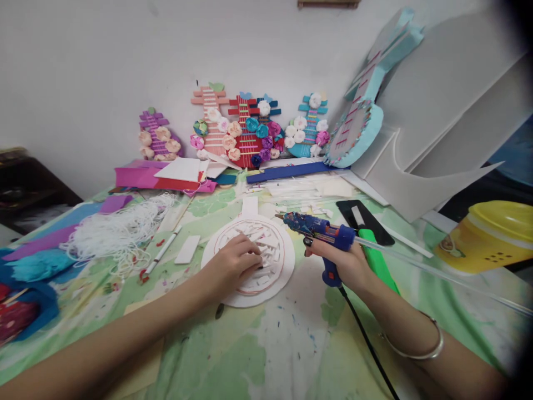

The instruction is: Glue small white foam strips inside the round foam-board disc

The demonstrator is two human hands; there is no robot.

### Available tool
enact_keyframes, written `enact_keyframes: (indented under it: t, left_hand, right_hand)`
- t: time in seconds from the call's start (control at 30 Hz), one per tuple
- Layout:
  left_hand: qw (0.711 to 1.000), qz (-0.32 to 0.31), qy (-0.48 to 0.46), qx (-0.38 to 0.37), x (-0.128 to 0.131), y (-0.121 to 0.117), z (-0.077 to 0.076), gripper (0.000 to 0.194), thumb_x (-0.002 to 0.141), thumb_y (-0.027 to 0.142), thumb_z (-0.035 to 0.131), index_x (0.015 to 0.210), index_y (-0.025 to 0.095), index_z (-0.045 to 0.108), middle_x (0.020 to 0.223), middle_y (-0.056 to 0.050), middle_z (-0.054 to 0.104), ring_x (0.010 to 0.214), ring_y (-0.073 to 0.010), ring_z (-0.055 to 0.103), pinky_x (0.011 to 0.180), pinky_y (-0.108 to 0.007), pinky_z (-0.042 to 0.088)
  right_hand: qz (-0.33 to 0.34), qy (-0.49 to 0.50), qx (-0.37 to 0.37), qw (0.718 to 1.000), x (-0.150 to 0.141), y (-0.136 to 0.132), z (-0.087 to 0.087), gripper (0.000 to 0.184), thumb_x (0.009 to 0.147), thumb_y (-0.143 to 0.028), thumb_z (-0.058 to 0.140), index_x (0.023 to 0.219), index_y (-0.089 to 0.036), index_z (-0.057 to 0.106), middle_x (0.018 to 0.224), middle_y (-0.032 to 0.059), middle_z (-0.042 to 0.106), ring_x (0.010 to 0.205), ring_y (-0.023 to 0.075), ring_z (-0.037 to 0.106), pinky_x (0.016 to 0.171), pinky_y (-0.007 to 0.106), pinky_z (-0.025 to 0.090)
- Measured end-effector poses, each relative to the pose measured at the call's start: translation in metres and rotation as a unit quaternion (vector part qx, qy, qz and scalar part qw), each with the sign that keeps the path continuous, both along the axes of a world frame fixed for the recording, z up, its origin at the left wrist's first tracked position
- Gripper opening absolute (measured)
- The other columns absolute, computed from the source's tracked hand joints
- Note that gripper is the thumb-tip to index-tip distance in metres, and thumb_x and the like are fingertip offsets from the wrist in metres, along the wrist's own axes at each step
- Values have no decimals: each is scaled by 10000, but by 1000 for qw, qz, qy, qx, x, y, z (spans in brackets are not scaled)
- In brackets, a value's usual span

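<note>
In the head view, a white round board (216, 294) with a short neck lies flat on the cloth. Inside a drawn red ring on it, small white strips (272, 253) are heaped in a loose jumble. My left hand (235, 261) rests over these strips, its fingers curled down and close together; what they pinch, if anything, is hidden. Wrapped in my right hand (347, 261) is a blue glue gun (318, 229), its nozzle pointing left above the board's right edge. A clear glue stick (400, 256) runs out of its back, and a black cord (366, 333) hangs below.
A green cutter (377, 261) lies across a black slab (352, 208) on the right, near a yellow tub (487, 236). White string (120, 228), a marker (164, 249) and a white rectangle (187, 249) lie left. Flowered paper guitars (247, 130) lean against the wall.
</note>
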State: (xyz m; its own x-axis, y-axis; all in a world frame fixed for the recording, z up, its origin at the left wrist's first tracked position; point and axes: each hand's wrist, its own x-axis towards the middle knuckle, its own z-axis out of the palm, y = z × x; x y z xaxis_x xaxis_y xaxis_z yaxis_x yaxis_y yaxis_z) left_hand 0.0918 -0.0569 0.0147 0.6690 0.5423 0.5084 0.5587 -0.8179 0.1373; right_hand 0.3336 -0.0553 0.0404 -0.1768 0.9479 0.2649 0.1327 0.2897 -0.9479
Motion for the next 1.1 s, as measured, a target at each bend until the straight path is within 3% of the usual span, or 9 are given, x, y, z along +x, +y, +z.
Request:
enact_keyframes:
  t: [0.23, 0.4, 0.87, 1.0, 1.1]
  left_hand:
    - [995, 21, 99, 5, -2, -13, 14, 175, 846, 200, 494, 898, 159, 656, 927, -105, 597, 902, -217, 483, 794, -380, 432]
    - [992, 30, 123, 7, -1, -17, 14, 227, 845, 289, 502, 941, 145, 650, 961, -122, 591, 964, -249, 469, 838, -420, 426]
    - [991, 66, 97, -60, 2, -15, 19, 275, 793, 415, 555, 832, 194, 712, 1080, -134, 517, 1039, -296, 405, 880, -503, 363]
    - [990, 64, 90, -92, 0, -13, 23, 253, 786, 417, 568, 831, 224, 726, 1063, -119, 527, 1049, -285, 422, 900, -481, 359]
    - [987, 45, 56, -142, -5, 3, 29, 216, 802, 382, 561, 827, 249, 730, 1041, -91, 555, 1030, -243, 472, 905, -425, 375]
  right_hand:
    - [-10, -12, -13, 1000, -2, -1, 2, 226, 694, -375, 635, 576, -182, 635, 620, 11, 601, 641, 158, 570, 570, 251, 436]
    - [-9, -17, -15, 1000, -3, -1, 1, 217, 698, -364, 631, 580, -182, 640, 637, 13, 610, 669, 163, 577, 611, 255, 446]
    - [5, -7, 3, 1000, -2, 0, 1, 227, 708, -379, 633, 581, -191, 648, 678, 18, 627, 690, 178, 578, 647, 271, 465]
    - [-6, 7, 1, 1000, 0, 2, -1, 193, 700, -354, 642, 594, -193, 661, 656, 15, 634, 686, 178, 591, 661, 274, 479]
    - [-39, 18, 7, 999, 4, 4, 0, 181, 696, -327, 636, 587, -184, 663, 643, 20, 633, 663, 172, 595, 617, 261, 472]
